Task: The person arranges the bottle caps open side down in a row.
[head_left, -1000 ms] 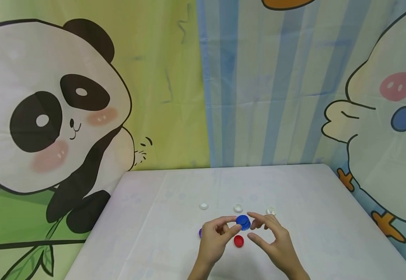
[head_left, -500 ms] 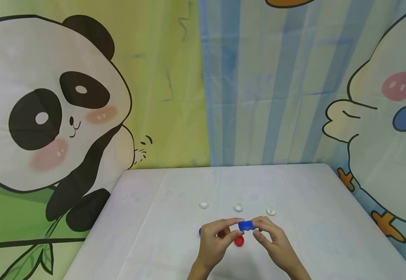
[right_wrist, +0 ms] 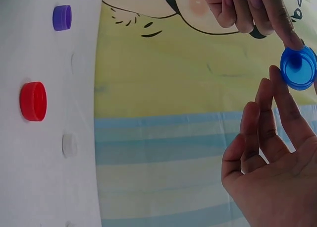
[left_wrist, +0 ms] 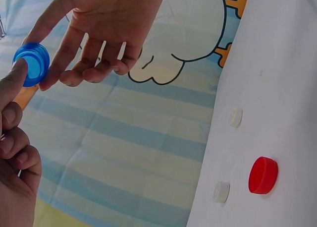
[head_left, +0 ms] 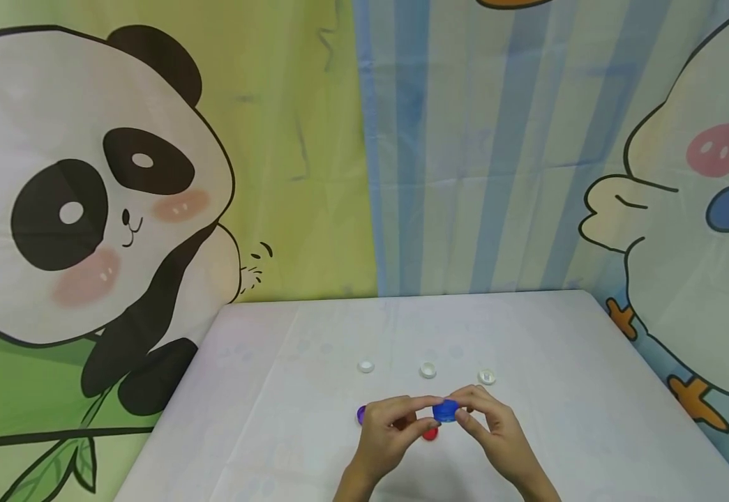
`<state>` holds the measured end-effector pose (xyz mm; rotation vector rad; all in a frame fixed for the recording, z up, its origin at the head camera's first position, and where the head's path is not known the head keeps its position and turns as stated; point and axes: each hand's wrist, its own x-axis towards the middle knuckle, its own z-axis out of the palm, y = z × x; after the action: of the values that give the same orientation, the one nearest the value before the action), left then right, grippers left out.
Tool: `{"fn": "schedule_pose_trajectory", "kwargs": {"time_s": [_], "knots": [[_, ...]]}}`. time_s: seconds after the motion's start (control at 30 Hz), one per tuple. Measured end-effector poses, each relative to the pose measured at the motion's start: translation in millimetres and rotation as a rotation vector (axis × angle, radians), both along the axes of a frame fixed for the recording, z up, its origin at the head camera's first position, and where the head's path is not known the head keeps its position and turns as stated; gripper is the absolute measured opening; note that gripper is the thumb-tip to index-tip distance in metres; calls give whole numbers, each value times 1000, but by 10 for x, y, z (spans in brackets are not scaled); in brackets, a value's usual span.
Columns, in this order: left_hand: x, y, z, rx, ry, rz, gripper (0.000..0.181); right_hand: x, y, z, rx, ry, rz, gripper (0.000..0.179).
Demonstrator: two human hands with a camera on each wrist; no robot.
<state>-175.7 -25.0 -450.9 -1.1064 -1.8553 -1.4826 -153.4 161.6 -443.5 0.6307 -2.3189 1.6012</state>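
Observation:
A blue plastic bottle cap point(head_left: 445, 411) is held above the white table, between both hands. My left hand point(head_left: 384, 432) pinches its left side with thumb and index finger, the other fingers curled in. From the right, my right hand point(head_left: 496, 436) has thumb and index fingertip on the cap's edge, its remaining fingers loosely spread. The wrist views show the hollow inside of the blue cap point(left_wrist: 32, 64). Below the hands lies a red cap point(head_left: 430, 434), partly hidden. A purple cap point(head_left: 361, 415) sits by the left hand, partly covered by it.
Beyond the hands, a row of small pale caps stands on the table point(head_left: 289, 418): a left one point(head_left: 366, 367), a middle one point(head_left: 427, 370) and a right one point(head_left: 486, 377). Printed cloth with a panda point(head_left: 151, 230) hangs behind the table.
The right hand has closed in from apart and now touches the blue cap. The cap has shifted slightly right and been tilted, and the red cap is more covered.

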Motion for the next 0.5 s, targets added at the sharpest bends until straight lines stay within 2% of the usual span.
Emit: {"fn": "schedule_pose_trajectory", "kwargs": {"time_s": [0.2, 0.43, 0.5], "knots": [[-27, 5, -52, -16, -16, -12, 21, -11, 25, 8, 4, 5, 33, 19], [25, 29, 71, -13, -24, -21, 23, -18, 47, 4, -31, 33, 75, 21], [23, 34, 73, -11, -26, -19, 24, -17, 52, 5, -40, 37, 70, 21]]}}
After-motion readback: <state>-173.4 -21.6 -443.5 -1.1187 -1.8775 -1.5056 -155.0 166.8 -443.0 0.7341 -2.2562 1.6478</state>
